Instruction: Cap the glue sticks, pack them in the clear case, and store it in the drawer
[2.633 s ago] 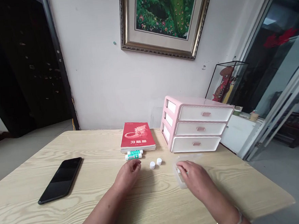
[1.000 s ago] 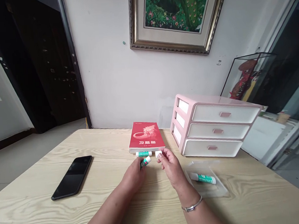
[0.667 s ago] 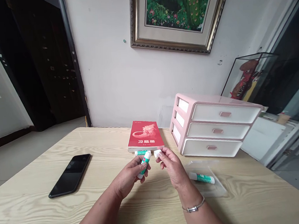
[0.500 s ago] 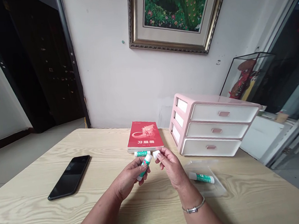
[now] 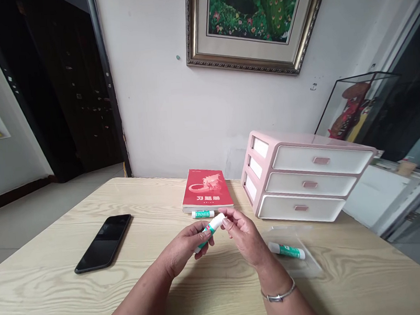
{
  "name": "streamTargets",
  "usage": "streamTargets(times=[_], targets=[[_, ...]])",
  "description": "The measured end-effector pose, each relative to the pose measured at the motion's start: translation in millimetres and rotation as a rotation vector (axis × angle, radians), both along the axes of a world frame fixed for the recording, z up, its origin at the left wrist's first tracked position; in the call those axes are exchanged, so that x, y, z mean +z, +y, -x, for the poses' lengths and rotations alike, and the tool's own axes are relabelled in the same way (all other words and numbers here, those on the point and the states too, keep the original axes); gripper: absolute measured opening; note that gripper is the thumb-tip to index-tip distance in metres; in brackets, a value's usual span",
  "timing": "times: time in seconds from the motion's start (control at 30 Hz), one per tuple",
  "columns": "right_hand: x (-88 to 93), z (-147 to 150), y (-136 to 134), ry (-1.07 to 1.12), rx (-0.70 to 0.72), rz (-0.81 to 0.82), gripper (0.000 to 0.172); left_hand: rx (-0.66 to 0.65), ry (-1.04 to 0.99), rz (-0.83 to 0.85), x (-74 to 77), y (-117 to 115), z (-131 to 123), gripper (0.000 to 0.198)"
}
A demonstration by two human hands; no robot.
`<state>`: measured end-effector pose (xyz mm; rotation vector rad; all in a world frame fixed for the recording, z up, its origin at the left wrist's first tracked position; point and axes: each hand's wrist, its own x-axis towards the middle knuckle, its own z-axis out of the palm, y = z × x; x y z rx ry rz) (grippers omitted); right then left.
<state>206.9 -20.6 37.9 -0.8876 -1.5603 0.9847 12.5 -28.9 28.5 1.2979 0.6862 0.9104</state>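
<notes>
My left hand (image 5: 185,248) grips a green-and-white glue stick (image 5: 208,230), tilted up to the right. My right hand (image 5: 242,234) pinches the white cap at the stick's upper end, pressed onto the tube. Both hands hover just above the wooden table (image 5: 62,302). A second glue stick (image 5: 202,214) lies in front of the red book (image 5: 207,190). A third glue stick (image 5: 286,251) lies in a clear plastic tray (image 5: 303,261) to the right of my right hand.
A black phone (image 5: 103,242) lies face up at the left. A pink three-drawer organizer (image 5: 305,182) stands at the back right, drawers shut. The wall with a framed picture (image 5: 254,25) is behind the table. A glass display case (image 5: 357,106) stands at the right.
My left hand picked up a glue stick and my right hand a white cap. The cap has moved from just beside the stick's tip onto the stick. A glue stick now lies in the tray.
</notes>
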Motion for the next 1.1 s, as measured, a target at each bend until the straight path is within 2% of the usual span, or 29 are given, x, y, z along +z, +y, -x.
streamTargets(times=[0.4, 0.6, 0.77, 0.93, 1.1], targets=[[-1.7, 0.0, -4.6, -0.117, 0.019, -0.061, 0.036, -0.072, -0.037, 0.059, 3.1, -1.5, 4.1, 0.025], [0.9, 3.6, -8.1, -0.183, -0.018, -0.099, 0.034, -0.093, -0.049, 0.028, 0.8, -1.6, 4.9, 0.025], [-3.4, 4.7, -5.1, -0.18, -0.014, -0.071, 0.031, -0.098, 0.013, -0.016, 0.5, -1.8, 4.4, 0.027], [-4.7, 3.6, -4.0, -0.261, -0.1, -0.087, 0.033, -0.105, 0.076, -0.021, 1.1, -3.0, 3.0, 0.028], [2.7, 0.4, -8.0, -0.15, 0.07, -0.003, 0.039, -0.122, 0.008, -0.013, -0.7, -1.0, 5.8, 0.026]])
